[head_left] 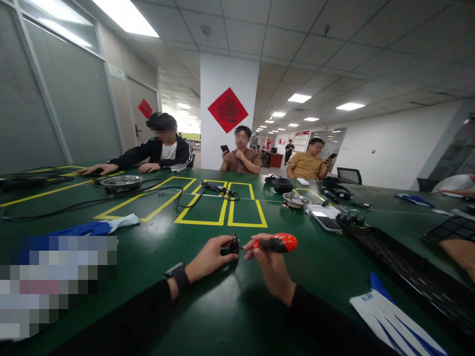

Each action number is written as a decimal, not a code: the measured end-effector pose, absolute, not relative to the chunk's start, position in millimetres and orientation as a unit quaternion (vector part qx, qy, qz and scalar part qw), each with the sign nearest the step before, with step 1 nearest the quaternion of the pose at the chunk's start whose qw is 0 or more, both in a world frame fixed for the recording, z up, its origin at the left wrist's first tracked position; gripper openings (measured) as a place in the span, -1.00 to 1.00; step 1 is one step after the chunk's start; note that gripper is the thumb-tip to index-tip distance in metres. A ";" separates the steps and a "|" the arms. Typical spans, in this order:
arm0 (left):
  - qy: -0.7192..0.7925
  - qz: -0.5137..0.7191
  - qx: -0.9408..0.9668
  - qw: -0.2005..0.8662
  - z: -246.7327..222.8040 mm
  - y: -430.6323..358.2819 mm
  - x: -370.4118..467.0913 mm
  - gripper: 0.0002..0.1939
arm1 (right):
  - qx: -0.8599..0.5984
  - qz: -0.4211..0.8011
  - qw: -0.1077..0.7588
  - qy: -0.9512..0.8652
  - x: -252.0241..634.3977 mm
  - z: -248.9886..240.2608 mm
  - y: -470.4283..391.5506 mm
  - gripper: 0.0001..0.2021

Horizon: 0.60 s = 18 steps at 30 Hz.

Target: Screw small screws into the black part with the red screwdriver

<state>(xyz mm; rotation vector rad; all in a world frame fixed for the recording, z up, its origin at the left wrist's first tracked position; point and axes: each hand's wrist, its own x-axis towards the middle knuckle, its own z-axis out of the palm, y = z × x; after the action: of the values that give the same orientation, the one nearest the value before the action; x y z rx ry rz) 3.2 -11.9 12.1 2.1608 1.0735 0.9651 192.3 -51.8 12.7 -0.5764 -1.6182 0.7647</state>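
Observation:
My left hand (pixel 213 257) pinches a small black cylindrical part (pixel 234 244) with a narrow metallic-looking top, held upright just above the green table (pixel 208 321). To its right, my right hand (pixel 272 267) is closed around a red and black screwdriver (pixel 278 243). The screwdriver lies level, its handle to the right and its thin shaft pointing left at the black part. The shaft's tip meets or comes very near the part's side; I cannot tell which. A dark watch (pixel 178 277) is on my left wrist.
Metal bowls (pixel 297 200) (pixel 121 183), cables (pixel 141 195) and a phone (pixel 325 221) lie across the table. A long black tray (pixel 401 267) and a white-blue glove (pixel 393 316) are at right, another glove (pixel 122 222) at left. Several people sit beyond.

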 end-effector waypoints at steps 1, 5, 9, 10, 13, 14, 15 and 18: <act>0.398 0.356 0.803 0.266 11.4 -11.5 3.2 -0.68 | -0.247 0.328 0.592 -0.694 192.3 12.9 -51.7 -0.81; 0.401 0.353 0.804 0.259 8.7 -10.2 3.6 -0.69 | -0.244 0.338 0.596 -0.686 191.6 14.1 -51.7 -0.81; 0.412 0.353 0.799 0.259 9.9 -11.0 4.6 -0.70 | -0.247 0.336 0.606 -0.677 191.0 15.2 -52.3 -0.80; 0.414 0.352 0.799 0.259 10.9 -11.5 5.0 -0.71 | -0.248 0.334 0.606 -0.678 191.0 15.3 -52.3 -0.81; 0.416 0.351 0.799 0.254 14.3 -13.6 6.1 -0.74 | -0.249 0.329 0.605 -0.681 191.4 15.4 -51.6 -0.82; 0.415 0.351 0.800 0.253 15.3 -14.2 6.4 -0.74 | -0.248 0.329 0.606 -0.681 191.5 15.5 -51.2 -0.82; 0.415 0.352 0.800 0.252 16.0 -14.8 6.7 -0.75 | -0.247 0.330 0.606 -0.680 191.6 15.7 -50.8 -0.83; 0.412 0.351 0.800 0.260 16.9 -15.9 6.8 -0.76 | -0.237 0.355 0.609 -0.668 191.2 17.6 -49.8 -0.84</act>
<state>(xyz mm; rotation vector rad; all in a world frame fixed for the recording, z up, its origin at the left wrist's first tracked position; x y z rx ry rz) 6.8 -15.9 16.9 2.1664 1.1153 0.9521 191.2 -49.8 17.6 -0.5463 -1.5436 0.8207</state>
